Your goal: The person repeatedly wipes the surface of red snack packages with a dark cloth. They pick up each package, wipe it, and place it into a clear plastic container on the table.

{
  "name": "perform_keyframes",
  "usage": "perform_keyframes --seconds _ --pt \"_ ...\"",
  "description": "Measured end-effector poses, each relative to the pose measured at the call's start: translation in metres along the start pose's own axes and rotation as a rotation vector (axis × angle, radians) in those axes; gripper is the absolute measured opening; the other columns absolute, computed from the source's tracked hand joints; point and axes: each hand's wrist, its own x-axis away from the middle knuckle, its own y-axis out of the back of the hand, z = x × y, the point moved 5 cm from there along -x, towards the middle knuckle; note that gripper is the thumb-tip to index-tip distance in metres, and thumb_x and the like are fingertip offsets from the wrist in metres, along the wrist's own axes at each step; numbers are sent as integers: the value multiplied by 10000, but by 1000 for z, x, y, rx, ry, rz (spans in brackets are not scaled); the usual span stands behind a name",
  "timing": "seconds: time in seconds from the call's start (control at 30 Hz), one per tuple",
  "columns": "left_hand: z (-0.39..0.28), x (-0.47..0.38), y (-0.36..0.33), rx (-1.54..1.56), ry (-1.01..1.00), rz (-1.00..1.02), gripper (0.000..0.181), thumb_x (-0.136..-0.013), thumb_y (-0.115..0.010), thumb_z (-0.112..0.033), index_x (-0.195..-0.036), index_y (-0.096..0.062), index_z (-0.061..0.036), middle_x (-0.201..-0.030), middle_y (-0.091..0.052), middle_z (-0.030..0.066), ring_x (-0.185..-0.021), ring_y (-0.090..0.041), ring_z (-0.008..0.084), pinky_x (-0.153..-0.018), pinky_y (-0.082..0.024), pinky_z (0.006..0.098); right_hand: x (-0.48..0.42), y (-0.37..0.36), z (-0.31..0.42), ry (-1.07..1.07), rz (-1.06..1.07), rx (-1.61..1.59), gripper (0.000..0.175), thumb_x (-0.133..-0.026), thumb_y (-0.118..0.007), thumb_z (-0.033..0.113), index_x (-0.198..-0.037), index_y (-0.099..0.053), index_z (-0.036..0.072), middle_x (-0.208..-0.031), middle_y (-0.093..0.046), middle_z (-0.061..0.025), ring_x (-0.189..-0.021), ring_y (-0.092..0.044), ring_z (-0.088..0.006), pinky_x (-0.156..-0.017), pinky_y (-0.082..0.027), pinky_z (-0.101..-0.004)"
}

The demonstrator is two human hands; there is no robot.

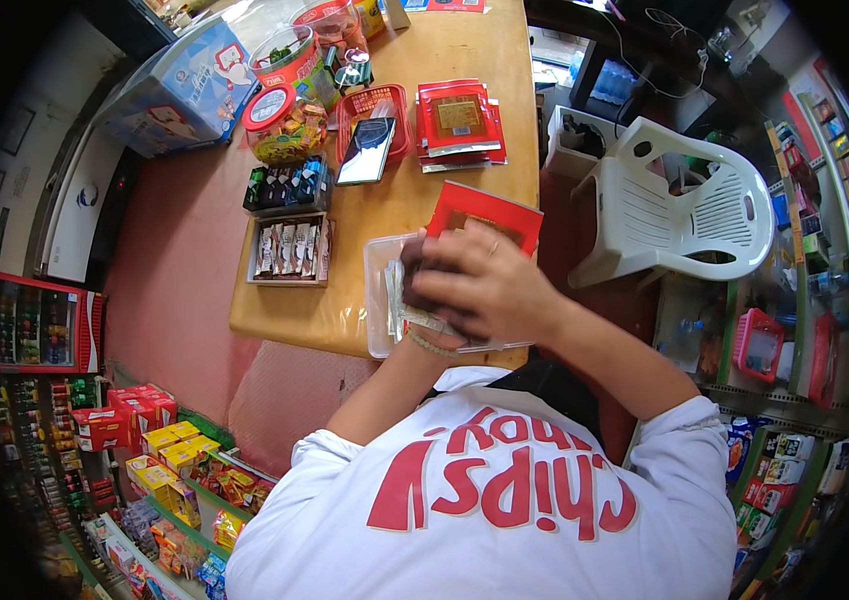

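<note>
My right hand (496, 277), with a ring on one finger, reaches across from the right, its back towards me and blurred. It lies over the lower part of a flat red packet (503, 210), which is tilted above the table. A dark brown, blurred patch (418, 274) shows under its fingers; what it is cannot be told. My left hand (445, 337), a bracelet of pale beads at its wrist, comes up from below and is mostly hidden behind the right. Both hands are over a clear plastic container (376, 300) that holds pale, paper-like pieces along its left side.
Several red packets (460, 124) lie stacked farther up the wooden table (282, 319). A phone (366, 154) leans on a red basket (403, 127). Snack boxes (289, 251) and jars (274, 112) line its left side. A white plastic chair (683, 202) stands right; stocked shelves surround me.
</note>
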Motion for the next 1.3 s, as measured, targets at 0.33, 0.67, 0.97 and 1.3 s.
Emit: perform_keyframes --seconds 0.33,0.67,0.97,1.3 --pt "-11 0 5 -410 -190 -204 525 -1045 -430 -506 -1456 -445 -181 -1446 -484 95 -1335 -491 265 -1120 -420 438 12 -16 -10 -543 -312 -454 628 -855 -781 305 -1397 -527 114 -1369 -480 -190 -1265 -496 -383 -1086 -393 -439" --pt "-18 -14 -28 -761 -263 -286 685 -1058 -417 -218 -1631 -44 -172 -1534 -371 65 -1353 -448 215 -1134 -382 389 33 7 -8 -725 -715 -1149 506 -919 -683 50 -1391 -500 57 -1243 -614 -65 -1124 -602 -151 -970 -482 -289" --pt "11 -17 -16 -283 -249 -250 531 -1048 -421 -417 -1414 -475 -36 -1396 -566 176 -1247 -582 364 -1069 -473 525 54 6 -17 -986 -1059 -1970 369 -927 -664 214 -1262 -589 76 -1212 -685 -77 -1106 -670 -232 -977 -543 -411" --pt "-38 -18 -41 -461 -292 -67 586 -1023 -427 -461 -1454 -452 -65 -1390 -562 224 -1216 -605 386 -1004 -513 559 70 -8 -13 -955 -889 -1778 606 -961 -650 467 -1424 -498 106 -1368 -603 -118 -1261 -590 -255 -1091 -474 -458"
